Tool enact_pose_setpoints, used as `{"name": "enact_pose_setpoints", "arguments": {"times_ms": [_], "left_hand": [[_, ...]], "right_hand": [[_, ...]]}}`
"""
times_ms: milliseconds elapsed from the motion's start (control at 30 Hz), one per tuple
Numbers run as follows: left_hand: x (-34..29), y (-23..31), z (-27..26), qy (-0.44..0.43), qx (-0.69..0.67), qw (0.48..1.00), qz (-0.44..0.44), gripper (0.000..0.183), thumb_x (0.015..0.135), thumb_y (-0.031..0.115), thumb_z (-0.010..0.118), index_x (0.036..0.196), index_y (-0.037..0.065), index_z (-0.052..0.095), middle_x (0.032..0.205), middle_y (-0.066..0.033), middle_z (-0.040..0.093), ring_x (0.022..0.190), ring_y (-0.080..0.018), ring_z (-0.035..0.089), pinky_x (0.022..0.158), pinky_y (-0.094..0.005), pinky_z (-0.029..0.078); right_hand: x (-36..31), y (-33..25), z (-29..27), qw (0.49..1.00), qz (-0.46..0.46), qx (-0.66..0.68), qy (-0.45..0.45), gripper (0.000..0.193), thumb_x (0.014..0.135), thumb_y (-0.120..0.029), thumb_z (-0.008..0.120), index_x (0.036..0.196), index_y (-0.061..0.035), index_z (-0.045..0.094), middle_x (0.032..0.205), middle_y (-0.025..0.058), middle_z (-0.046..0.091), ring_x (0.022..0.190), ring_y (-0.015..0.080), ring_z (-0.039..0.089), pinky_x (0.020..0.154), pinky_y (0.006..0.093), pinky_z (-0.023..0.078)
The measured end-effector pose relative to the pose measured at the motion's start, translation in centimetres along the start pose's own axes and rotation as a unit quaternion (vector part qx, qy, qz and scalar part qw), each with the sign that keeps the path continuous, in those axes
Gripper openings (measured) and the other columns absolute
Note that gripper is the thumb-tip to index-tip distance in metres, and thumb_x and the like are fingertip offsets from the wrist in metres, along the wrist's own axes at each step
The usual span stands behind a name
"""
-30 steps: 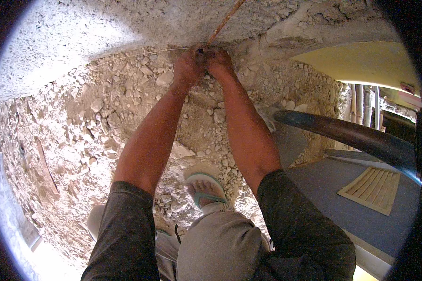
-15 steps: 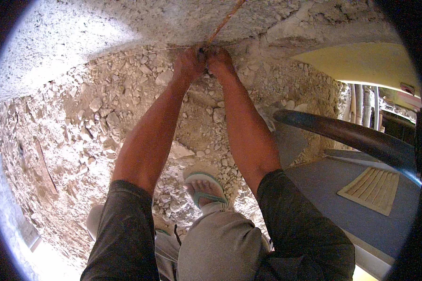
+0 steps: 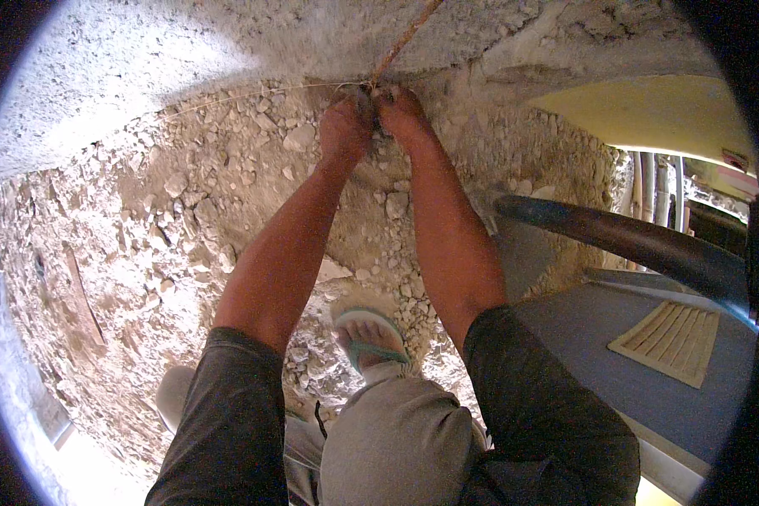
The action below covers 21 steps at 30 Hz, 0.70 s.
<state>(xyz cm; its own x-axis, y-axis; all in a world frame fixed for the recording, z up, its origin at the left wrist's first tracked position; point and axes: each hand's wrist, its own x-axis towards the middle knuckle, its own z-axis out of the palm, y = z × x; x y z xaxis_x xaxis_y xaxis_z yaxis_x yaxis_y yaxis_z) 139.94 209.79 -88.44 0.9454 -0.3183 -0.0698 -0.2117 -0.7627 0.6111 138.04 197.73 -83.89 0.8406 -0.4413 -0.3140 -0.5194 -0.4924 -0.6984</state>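
A rusty metal rod [image 3: 406,40] slants down along the concrete wall to where my two hands meet at its foot. From the left, a thin pale string [image 3: 299,86] runs along the wall's base to the rod, with a small loop by my fingers. My left hand [image 3: 346,128] is closed, its fingers pinching at the string just left of the rod. My right hand [image 3: 403,115] is beside it, fingers curled in at the rod's lower end; what they hold is too small to make out. Both forearms reach straight forward.
Loose stones and dirt [image 3: 177,219] cover the ground below the wall [image 3: 312,38]. To the right are a dark curved pipe [image 3: 616,238], a grey panel with a slatted vent [image 3: 668,341] and a yellow surface [image 3: 649,114]. My sandalled foot [image 3: 369,337] rests on the rubble.
Both hands have shifted slightly to the right and back toward me at the rod's foot. The string's loop now shows above the left fingers.
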Motion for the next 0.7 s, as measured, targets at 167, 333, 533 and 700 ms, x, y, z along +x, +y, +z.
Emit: {"name": "enact_pose_setpoints", "arguments": {"times_ms": [167, 333, 533, 700], "left_hand": [[0.1, 0.2, -0.1, 0.019, 0.008, 0.993, 0.114, 0.033, 0.087, 0.031, 0.06, 0.1, 0.001, 0.058, 0.092, -0.0249, 0.062, 0.088, -0.0411, 0.062, 0.077, -0.0499, 0.051], [0.4, 1.0, -0.9, -0.06, 0.013, 0.996, 0.063, 0.037, 0.087, 0.033, 0.059, 0.105, 0.0, 0.057, 0.099, -0.0231, 0.064, 0.09, -0.0416, 0.063, 0.078, -0.0493, 0.051], [0.0, 1.0, -1.7, 0.003, -0.056, 0.998, 0.005, 0.036, 0.087, 0.035, 0.059, 0.108, 0.006, 0.059, 0.094, -0.0212, 0.066, 0.088, -0.0414, 0.063, 0.078, -0.049, 0.051], [0.6, 2.9, -1.3, 0.007, -0.085, 0.994, 0.064, 0.028, 0.084, 0.031, 0.062, 0.101, 0.008, 0.063, 0.092, -0.0198, 0.066, 0.087, -0.0407, 0.063, 0.075, -0.0489, 0.05]], "right_hand": [[0.5, 3.0, 0.5, 0.999, -0.016, 0.026, 0.02, 0.042, 0.096, -0.038, 0.051, 0.117, -0.0026, 0.058, 0.104, 0.0198, 0.064, 0.095, 0.034, 0.061, 0.084, 0.0421, 0.047], [0.4, 3.1, 0.1, 0.991, 0.021, 0.129, -0.02, 0.032, 0.09, -0.029, 0.058, 0.109, -0.0043, 0.064, 0.114, 0.0196, 0.063, 0.104, 0.0361, 0.061, 0.09, 0.0437, 0.048], [-0.7, 1.2, -0.2, 0.995, -0.078, 0.054, 0.034, 0.024, 0.09, -0.024, 0.058, 0.108, -0.0092, 0.063, 0.084, 0.0061, 0.062, 0.066, 0.0156, 0.055, 0.059, 0.0318, 0.048], [3.9, 6.3, 2.0, 0.989, 0.024, 0.139, 0.048, 0.024, 0.085, -0.018, 0.059, 0.106, -0.0079, 0.064, 0.084, 0.0054, 0.062, 0.069, 0.0172, 0.057, 0.059, 0.0319, 0.049]]}}
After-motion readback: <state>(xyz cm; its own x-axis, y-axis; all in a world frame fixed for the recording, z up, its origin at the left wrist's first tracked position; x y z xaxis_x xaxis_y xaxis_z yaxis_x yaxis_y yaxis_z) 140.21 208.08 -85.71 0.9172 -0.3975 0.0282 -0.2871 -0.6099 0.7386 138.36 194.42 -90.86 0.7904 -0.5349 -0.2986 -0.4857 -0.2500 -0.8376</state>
